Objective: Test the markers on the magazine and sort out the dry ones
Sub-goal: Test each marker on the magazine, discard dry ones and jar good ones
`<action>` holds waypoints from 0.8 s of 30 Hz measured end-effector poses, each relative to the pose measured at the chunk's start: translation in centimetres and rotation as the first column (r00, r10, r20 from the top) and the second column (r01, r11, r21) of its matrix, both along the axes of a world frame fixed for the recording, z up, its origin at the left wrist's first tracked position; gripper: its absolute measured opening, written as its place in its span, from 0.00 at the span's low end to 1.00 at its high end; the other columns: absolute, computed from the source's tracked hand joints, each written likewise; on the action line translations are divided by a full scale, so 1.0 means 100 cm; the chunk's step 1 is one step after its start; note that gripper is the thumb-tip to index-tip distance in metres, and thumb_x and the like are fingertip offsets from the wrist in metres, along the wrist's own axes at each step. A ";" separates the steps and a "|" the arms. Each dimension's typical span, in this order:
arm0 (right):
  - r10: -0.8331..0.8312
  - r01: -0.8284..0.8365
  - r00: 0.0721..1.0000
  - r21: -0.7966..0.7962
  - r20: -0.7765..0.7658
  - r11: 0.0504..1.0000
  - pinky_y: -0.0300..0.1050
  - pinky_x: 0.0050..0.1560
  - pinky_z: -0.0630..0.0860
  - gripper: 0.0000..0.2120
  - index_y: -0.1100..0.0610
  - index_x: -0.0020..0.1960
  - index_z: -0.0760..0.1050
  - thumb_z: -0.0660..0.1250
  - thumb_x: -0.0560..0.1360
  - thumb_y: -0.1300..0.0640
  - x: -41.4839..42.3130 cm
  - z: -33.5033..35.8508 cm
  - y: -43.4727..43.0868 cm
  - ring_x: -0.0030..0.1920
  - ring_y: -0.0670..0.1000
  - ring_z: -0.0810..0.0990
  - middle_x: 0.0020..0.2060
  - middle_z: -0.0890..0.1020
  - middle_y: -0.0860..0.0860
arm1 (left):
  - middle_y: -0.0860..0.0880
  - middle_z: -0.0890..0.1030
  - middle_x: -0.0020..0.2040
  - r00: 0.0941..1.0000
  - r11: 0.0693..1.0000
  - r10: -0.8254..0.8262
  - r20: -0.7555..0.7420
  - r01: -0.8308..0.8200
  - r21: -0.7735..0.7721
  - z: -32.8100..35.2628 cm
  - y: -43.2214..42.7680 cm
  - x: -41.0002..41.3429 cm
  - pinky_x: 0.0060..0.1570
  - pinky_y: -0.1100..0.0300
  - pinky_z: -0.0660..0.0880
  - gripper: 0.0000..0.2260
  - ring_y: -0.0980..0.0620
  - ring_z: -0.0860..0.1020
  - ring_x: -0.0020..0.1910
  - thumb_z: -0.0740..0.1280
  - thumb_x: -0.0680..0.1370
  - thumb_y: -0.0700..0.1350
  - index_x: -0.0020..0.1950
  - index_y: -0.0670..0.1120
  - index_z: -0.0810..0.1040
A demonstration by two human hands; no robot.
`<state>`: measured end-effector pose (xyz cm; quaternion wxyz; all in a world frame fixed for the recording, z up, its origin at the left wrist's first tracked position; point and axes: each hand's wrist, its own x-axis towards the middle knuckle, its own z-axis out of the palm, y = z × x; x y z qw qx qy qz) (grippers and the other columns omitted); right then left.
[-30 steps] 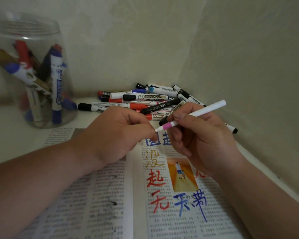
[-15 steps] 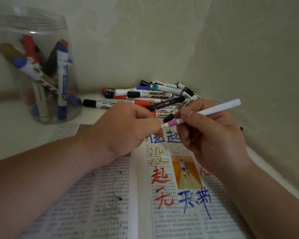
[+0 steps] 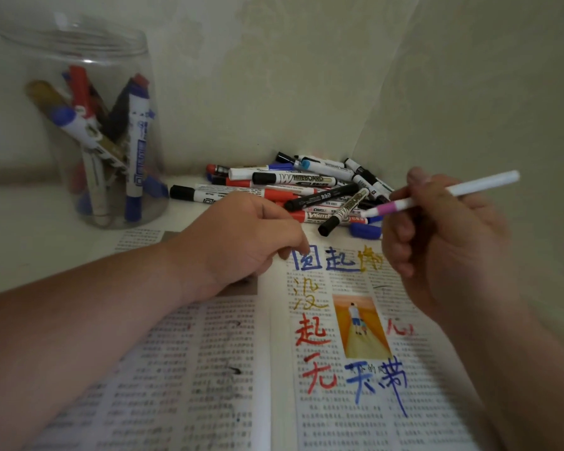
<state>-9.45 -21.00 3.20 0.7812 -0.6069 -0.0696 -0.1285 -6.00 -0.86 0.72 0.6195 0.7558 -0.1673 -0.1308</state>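
My right hand grips a white pen with a pink band, tip pointing left, just above the top of the open magazine. My left hand sits low over the page, fingers curled under; whether they hold anything I cannot tell. I judge this the testing step: next, lower the tip and draw a stroke

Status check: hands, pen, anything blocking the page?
Right hand grips pink-banded white pen above magazine. Left hand curled at page top, contents hidden. Marker pile just behind pen tip.
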 end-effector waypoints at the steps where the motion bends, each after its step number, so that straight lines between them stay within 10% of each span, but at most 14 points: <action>1: 0.016 -0.016 1.000 0.017 0.002 1.000 0.35 0.21 0.61 0.16 0.59 0.35 0.75 0.63 0.81 0.57 0.001 0.000 -0.002 0.21 0.50 0.64 0.23 0.68 0.53 | 0.30 0.73 0.36 1.000 0.999 -0.029 0.002 0.029 -0.014 -0.001 -0.001 -0.001 0.29 0.57 0.57 0.09 0.41 0.61 0.31 0.69 0.68 0.48 0.41 0.46 0.86; 11: 0.229 -0.225 0.973 0.088 -0.040 0.970 0.36 0.22 0.61 0.05 0.57 0.38 0.70 0.66 0.70 0.60 0.006 -0.008 -0.008 0.23 0.51 0.66 0.26 0.69 0.55 | 0.48 0.85 0.50 0.976 0.980 -0.198 0.094 0.200 -0.013 -0.009 -0.005 -0.003 0.49 0.54 0.76 0.24 0.50 0.82 0.48 0.59 0.81 0.29 0.69 0.55 0.69; 24: 0.221 -0.226 0.972 -0.068 -0.075 0.972 0.37 0.22 0.63 0.07 0.57 0.36 0.74 0.65 0.73 0.61 0.006 -0.009 -0.009 0.23 0.52 0.66 0.24 0.72 0.56 | 0.43 0.85 0.55 0.953 0.941 -0.293 0.079 0.302 -0.154 -0.006 -0.006 -0.009 0.53 0.47 0.78 0.19 0.43 0.84 0.53 0.63 0.80 0.33 0.65 0.53 0.70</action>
